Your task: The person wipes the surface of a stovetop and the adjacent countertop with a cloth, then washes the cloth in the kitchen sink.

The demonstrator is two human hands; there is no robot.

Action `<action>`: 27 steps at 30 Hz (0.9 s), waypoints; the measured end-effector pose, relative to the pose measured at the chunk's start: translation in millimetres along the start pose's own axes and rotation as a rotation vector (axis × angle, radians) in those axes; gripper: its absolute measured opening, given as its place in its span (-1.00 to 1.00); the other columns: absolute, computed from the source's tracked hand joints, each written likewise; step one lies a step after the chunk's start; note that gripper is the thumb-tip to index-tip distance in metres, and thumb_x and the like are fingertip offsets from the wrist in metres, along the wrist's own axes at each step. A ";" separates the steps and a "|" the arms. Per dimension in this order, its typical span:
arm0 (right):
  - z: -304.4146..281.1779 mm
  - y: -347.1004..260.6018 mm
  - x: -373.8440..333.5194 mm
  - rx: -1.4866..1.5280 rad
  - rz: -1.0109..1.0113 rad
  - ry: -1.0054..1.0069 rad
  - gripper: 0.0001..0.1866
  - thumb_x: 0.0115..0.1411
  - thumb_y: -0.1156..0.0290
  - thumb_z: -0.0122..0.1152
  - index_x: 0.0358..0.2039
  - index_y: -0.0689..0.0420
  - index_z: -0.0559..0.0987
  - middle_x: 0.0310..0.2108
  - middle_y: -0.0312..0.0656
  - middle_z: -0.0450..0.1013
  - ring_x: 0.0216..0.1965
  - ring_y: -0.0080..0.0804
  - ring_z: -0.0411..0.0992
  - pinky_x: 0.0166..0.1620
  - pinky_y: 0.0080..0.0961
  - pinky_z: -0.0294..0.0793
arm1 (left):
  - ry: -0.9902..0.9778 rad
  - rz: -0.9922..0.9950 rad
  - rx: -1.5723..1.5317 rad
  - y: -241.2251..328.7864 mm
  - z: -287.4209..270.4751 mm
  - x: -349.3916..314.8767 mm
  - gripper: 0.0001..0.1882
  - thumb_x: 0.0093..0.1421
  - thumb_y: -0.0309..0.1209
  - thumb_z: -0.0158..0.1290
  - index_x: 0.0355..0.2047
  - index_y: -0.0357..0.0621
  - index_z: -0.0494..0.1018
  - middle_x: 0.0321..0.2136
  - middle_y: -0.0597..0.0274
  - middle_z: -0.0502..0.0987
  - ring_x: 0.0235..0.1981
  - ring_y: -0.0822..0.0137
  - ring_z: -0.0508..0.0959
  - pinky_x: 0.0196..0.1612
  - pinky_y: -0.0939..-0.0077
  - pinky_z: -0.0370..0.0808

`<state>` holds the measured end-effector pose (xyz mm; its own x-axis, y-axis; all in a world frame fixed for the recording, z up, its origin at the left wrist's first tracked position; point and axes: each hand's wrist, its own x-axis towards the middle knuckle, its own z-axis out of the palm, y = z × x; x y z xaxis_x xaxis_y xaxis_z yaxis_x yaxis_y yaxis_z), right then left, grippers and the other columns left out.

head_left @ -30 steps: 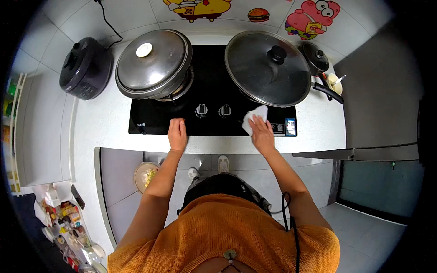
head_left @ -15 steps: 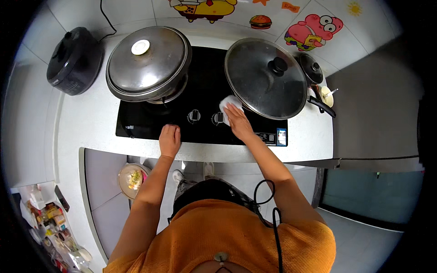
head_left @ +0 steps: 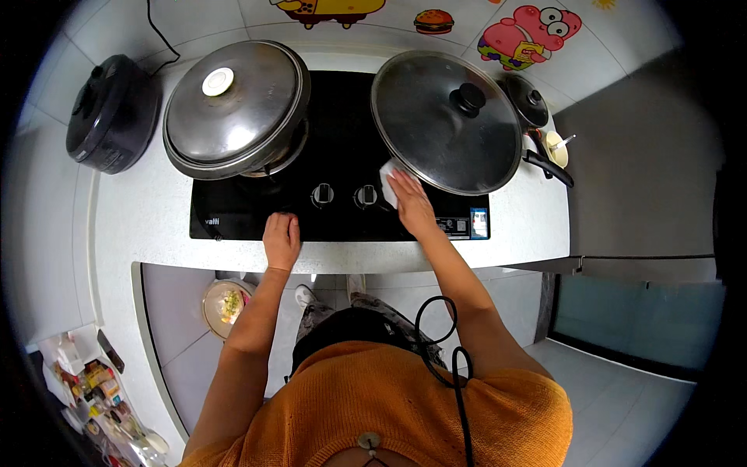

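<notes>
A lidded wok sits upper left on the cooktop, a lidded pan upper right. A rice cooker stands far left on the counter, a small saucepan far right.
</notes>
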<state>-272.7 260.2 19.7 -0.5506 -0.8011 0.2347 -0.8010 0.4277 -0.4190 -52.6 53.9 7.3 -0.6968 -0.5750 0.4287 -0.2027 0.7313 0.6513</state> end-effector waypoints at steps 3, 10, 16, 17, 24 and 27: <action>-15.0 20.2 -35.7 -0.101 0.029 0.053 -0.54 0.04 0.63 -0.13 0.00 0.11 0.41 0.05 -0.10 0.30 0.09 -0.20 0.25 0.18 -0.33 0.13 | -0.006 -0.003 0.005 -1.5 0.3 0.1 -0.94 0.10 -0.49 -0.07 -0.47 -0.22 0.36 -0.49 0.05 0.37 -0.41 0.02 0.38 -0.35 0.26 0.33; -68.7 139.2 -125.4 0.033 0.607 0.270 -0.37 -0.10 0.78 -0.14 0.07 0.14 0.31 0.06 0.02 0.27 0.09 -0.07 0.24 0.16 -0.38 0.19 | 0.008 0.010 -0.018 -1.9 2.7 0.1 -0.93 0.10 -0.49 -0.07 -0.47 -0.23 0.36 -0.49 0.03 0.37 -0.41 0.01 0.37 -0.35 0.25 0.33; -92.0 90.8 -98.5 -0.070 0.617 0.474 -0.49 -0.03 0.78 -0.15 -0.03 0.19 0.42 0.01 0.03 0.32 0.02 -0.07 0.32 0.08 -0.37 0.30 | 0.011 0.023 0.013 -4.2 0.5 -1.4 -0.92 0.10 -0.49 -0.07 -0.48 -0.24 0.35 -0.50 0.02 0.36 -0.42 0.01 0.37 -0.35 0.25 0.33; -85.1 84.1 -98.4 -0.150 0.568 0.410 -0.47 -0.05 0.80 -0.16 -0.02 0.19 0.42 0.02 0.05 0.31 0.06 -0.07 0.29 0.11 -0.39 0.26 | 0.013 0.019 0.009 -3.6 -0.4 -1.4 -0.92 0.11 -0.49 -0.07 -0.48 -0.24 0.35 -0.50 0.02 0.36 -0.42 0.01 0.37 -0.35 0.25 0.33; -6.5 0.6 -83.5 -0.196 0.264 0.159 -0.40 -0.17 0.77 -0.04 0.00 0.20 0.40 0.11 0.00 0.22 0.16 -0.10 0.16 0.20 -0.26 0.10 | 0.016 0.018 0.009 -4.3 1.6 0.8 -0.90 0.14 -0.48 -0.10 -0.47 -0.25 0.35 -0.50 0.01 0.34 -0.44 0.00 0.36 -0.37 0.26 0.32; 25.3 -40.8 -67.8 -0.046 0.044 0.087 -0.37 -0.17 0.80 -0.08 0.02 0.19 0.37 0.09 0.02 0.24 0.15 -0.10 0.17 0.20 -0.27 0.09 | 0.013 0.016 0.004 -2.0 3.6 1.2 -0.90 0.13 -0.48 -0.08 -0.48 -0.24 0.36 -0.50 0.02 0.35 -0.43 0.01 0.37 -0.37 0.26 0.33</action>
<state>-196.7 286.5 -1.4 -0.6022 -0.7427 0.2928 -0.7844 0.4823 -0.3899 -55.4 53.0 4.2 -0.6908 -0.5677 0.4478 -0.1938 0.7420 0.6418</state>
